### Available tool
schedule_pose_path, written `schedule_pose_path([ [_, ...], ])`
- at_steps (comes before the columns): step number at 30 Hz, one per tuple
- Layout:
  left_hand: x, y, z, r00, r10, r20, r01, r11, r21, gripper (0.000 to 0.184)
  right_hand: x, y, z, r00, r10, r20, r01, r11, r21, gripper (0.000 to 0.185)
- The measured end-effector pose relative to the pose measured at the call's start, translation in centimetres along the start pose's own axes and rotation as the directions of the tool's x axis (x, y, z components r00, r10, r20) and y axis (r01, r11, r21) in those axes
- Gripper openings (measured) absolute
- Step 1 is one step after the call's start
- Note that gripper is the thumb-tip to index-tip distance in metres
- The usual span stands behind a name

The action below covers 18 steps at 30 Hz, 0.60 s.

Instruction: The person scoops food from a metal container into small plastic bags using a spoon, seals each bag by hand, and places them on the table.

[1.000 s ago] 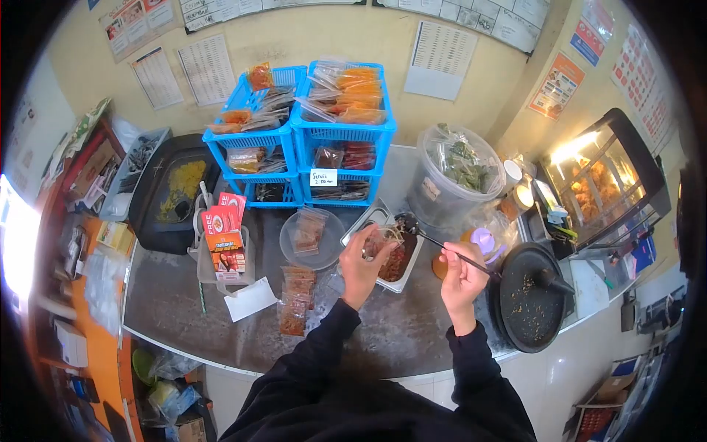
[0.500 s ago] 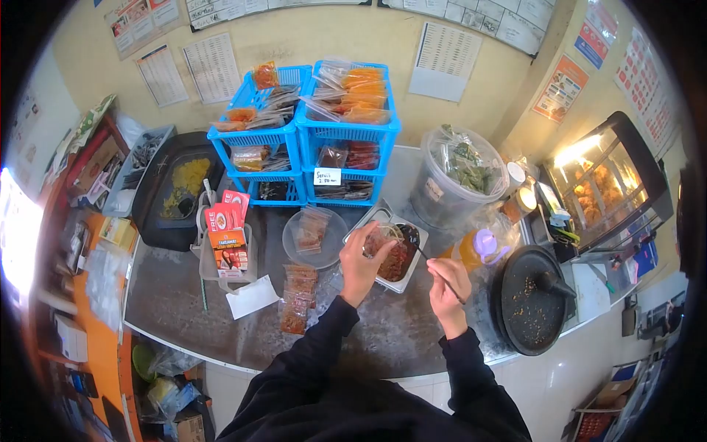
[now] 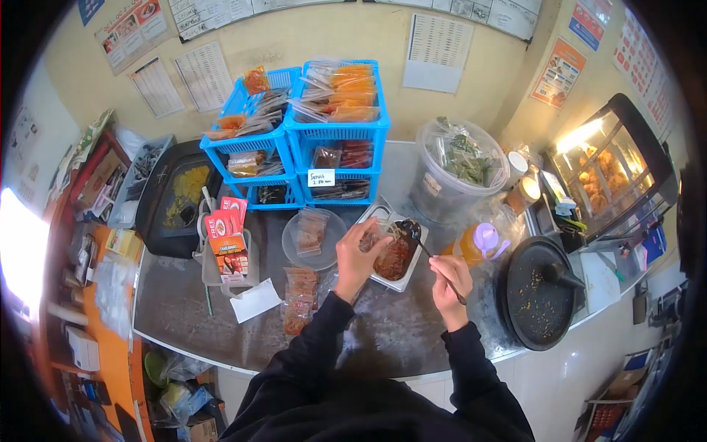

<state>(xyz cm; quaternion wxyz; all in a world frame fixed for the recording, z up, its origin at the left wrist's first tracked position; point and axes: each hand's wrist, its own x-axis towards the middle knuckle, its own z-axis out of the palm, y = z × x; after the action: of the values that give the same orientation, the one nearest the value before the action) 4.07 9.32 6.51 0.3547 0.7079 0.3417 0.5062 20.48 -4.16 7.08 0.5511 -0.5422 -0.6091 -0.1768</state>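
Observation:
My left hand [image 3: 356,256] pinches a small clear plastic bag [image 3: 380,230] over the left side of a metal tray. My right hand [image 3: 451,286] grips the handle of a dark spoon [image 3: 426,249], which slants up and leftward. Its bowl is at the tray's far right corner, close to the bag. Whether the two touch I cannot tell. Chunky red-brown sauce [image 3: 396,259] lies in the metal tray [image 3: 398,287]. What the bag holds is partly hidden by my fingers.
Left of the tray are a round plastic lid [image 3: 333,254] with a filled packet and more filled packets [image 3: 300,298]. Blue baskets [image 3: 339,132] stand behind. A clear tub of leaves [image 3: 442,180], a purple-capped bottle [image 3: 471,243] and a stone mortar [image 3: 534,320] stand right.
The spoon's bowl has shifted slightly away from the bag's mouth toward the tray's far right corner. My left hand still holds the bag, turned a little. The whole view has shifted slightly.

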Motion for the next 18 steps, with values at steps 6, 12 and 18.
schedule_pose_path([
  [6, 1.1, -1.2, -0.1, 0.986, -0.087, 0.140, 0.103, 0.988, -0.112, 0.047, -0.8, 1.1, -0.4, 0.999, -0.054, 0.002, 0.054, 0.998, 0.015, 0.033],
  [12, 1.6, -0.5, 0.2, 0.978, -0.105, 0.180, 0.128, 0.984, -0.123, 0.045, -1.6, 1.2, -0.1, 0.998, -0.054, -0.019, 0.055, 0.998, 0.013, 0.036],
  [18, 1.4, -0.9, 0.7, 0.980, -0.131, 0.146, 0.155, 0.974, -0.166, 0.043, -2.8, 1.8, 0.2, 0.998, -0.063, -0.017, 0.063, 0.998, -0.017, 0.039],
])
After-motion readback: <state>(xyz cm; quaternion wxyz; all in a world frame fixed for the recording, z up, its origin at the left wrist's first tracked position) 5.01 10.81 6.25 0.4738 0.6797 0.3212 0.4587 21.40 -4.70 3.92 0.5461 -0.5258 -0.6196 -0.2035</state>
